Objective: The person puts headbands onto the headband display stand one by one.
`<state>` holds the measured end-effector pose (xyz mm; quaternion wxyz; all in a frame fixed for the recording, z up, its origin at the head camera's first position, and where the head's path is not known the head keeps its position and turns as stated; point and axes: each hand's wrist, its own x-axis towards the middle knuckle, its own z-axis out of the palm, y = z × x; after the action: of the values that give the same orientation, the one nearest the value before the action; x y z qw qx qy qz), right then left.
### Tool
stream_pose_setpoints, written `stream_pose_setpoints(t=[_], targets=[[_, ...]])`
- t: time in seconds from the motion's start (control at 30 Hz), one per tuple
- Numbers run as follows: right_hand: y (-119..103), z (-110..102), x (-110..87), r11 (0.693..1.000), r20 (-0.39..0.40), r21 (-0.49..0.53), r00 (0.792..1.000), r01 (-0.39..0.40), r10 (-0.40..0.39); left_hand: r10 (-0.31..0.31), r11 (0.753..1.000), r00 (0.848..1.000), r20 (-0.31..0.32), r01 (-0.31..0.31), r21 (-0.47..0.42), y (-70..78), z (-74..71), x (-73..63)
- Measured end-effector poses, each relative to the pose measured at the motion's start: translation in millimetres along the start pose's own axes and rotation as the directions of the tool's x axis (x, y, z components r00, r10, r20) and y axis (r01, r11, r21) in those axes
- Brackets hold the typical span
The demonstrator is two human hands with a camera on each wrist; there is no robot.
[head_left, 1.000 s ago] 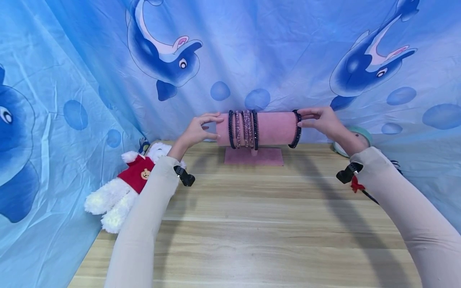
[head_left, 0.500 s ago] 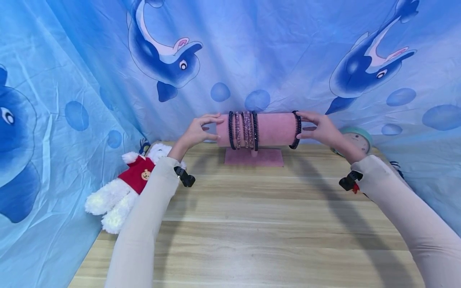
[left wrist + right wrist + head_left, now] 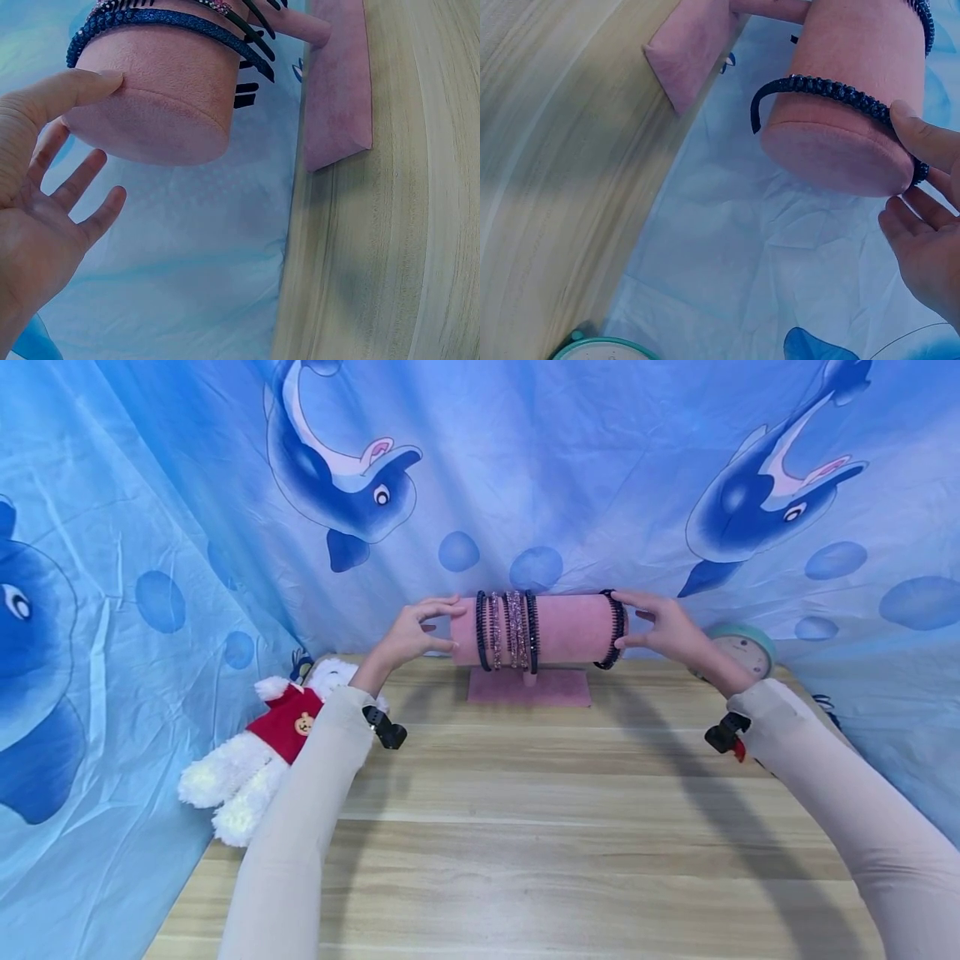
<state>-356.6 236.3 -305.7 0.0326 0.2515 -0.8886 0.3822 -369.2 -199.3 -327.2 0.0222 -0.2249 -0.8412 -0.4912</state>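
A pink velvet headband stand (image 3: 572, 628) has a horizontal roll on a flat base, at the back of the table. Several headbands sit on its left half: dark beaded ones, such as the dark headband (image 3: 482, 631), and glittery pink ones, such as the pink headband (image 3: 514, 627). My left hand (image 3: 405, 635) grips the roll's left end, thumb in front and fingers behind. At the right end is a dark beaded headband (image 3: 840, 91). My right hand (image 3: 669, 628) holds this headband, thumb tip on its near edge and fingers behind the roll.
A white plush toy (image 3: 288, 722) in a red top lies at the left. Behind my right wrist stands a round green-rimmed clock-like object (image 3: 750, 647), partly hidden. A blue dolphin-print curtain (image 3: 585, 460) hangs behind the wooden table (image 3: 540, 827).
The dark headband at the right end has shifted slightly left along the roll, baring the roll's end. My right hand has changed its hold on it. My left hand has stayed put.
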Motion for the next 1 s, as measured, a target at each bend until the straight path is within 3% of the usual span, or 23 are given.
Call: stream_pose_setpoints(t=[0.23, 0.57, 1.0], targets=[[-7.3, -0.1, 6.0, 0.994, 0.033, -0.109, 0.999, 0.017, -0.014, -0.013, 1.000, 1.000, 0.007, 0.013, -0.009, 2.4, 0.5, -0.2], [-23.0, 1.4, 21.7, 0.984, 0.111, -0.175, 0.994, 0.027, -0.007, -0.011, 1.000, 0.999, 0.030, 0.011, -0.007, 35.7, -1.1, -16.3], [-36.8, 7.0, 36.8, 0.984, 0.178, -0.177, 0.984, 0.010, 0.022, -0.019, 1.000, 0.999, 0.030, 0.019, -0.005, 37.2, -0.4, -16.6]])
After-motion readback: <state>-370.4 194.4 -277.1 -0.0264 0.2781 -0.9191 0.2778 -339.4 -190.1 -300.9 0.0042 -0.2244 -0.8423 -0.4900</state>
